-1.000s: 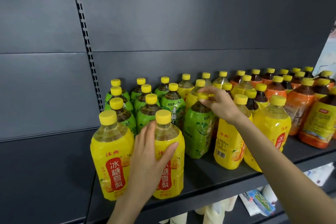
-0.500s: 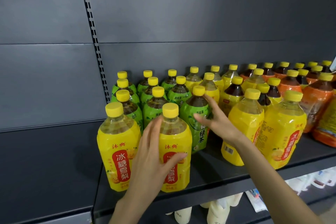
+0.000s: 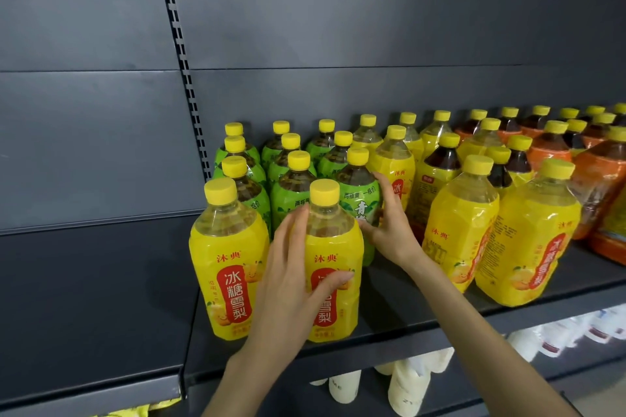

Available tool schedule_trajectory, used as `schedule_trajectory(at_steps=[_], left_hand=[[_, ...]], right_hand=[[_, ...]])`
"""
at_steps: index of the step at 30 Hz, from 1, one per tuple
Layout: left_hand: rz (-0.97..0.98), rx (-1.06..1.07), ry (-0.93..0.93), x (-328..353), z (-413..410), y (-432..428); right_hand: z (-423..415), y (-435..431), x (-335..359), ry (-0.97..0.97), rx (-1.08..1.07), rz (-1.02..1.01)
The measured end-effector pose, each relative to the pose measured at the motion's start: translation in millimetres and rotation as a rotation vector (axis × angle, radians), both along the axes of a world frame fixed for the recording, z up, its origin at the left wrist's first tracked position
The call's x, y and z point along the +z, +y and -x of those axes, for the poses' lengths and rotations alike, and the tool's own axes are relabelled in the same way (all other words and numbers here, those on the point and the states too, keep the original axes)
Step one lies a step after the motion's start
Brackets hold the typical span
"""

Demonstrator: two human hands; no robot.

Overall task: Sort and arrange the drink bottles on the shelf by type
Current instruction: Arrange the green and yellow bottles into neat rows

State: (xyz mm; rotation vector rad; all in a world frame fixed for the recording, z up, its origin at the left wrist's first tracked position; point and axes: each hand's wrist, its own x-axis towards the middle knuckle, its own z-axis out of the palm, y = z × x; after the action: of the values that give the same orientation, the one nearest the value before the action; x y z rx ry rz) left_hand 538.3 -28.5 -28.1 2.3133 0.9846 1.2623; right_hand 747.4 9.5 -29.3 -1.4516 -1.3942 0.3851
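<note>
My left hand (image 3: 288, 284) wraps the left side and front of a yellow pear-drink bottle (image 3: 333, 247) standing at the shelf front, second from the left. Right behind it stands a green tea bottle (image 3: 359, 200), and my right hand (image 3: 389, 230) grips its right side, thumb low on the front. Another yellow pear-drink bottle (image 3: 227, 257) stands at the front left corner. A block of green tea bottles (image 3: 291, 186) fills the back left.
To the right stand two more yellow bottles (image 3: 460, 230) at the front, dark tea bottles with yellow labels (image 3: 440, 176) and orange-labelled bottles (image 3: 596, 179). The dark shelf (image 3: 406, 315) shows a bare gap between my arms. White bottles (image 3: 406, 386) lie on the shelf below.
My right hand dropped from the green bottle's cap to its body, and the bottle moved left, close behind the yellow bottle. My left hand stayed on the yellow bottle.
</note>
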Motion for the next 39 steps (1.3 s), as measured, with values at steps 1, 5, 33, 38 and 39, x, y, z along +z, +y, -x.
schedule_trajectory(at_steps=[1,5,33,38,39], left_hand=[[-0.001,-0.002,0.001,0.4,-0.2,-0.3],[0.02,-0.018,-0.003,5.1,-0.3,-4.9],[0.153,0.103,-0.022,2.1,-39.7,-27.6],[0.144,0.161,-0.024,1.4,-81.3,-26.4],[0.143,0.178,-0.019,1.4,-89.3,-26.7]], right_hand=[[1.1,-0.8,-0.4,-0.006,-0.001,-0.005],[3.5,-4.5,-2.4,-0.001,0.005,-0.006],[-84.7,-180.2,-24.2,-0.591,-0.541,-0.195],[-129.4,-172.2,-11.8,-0.606,-0.532,-0.266],[-135.7,-169.6,-10.0,-0.58,-0.514,-0.271]])
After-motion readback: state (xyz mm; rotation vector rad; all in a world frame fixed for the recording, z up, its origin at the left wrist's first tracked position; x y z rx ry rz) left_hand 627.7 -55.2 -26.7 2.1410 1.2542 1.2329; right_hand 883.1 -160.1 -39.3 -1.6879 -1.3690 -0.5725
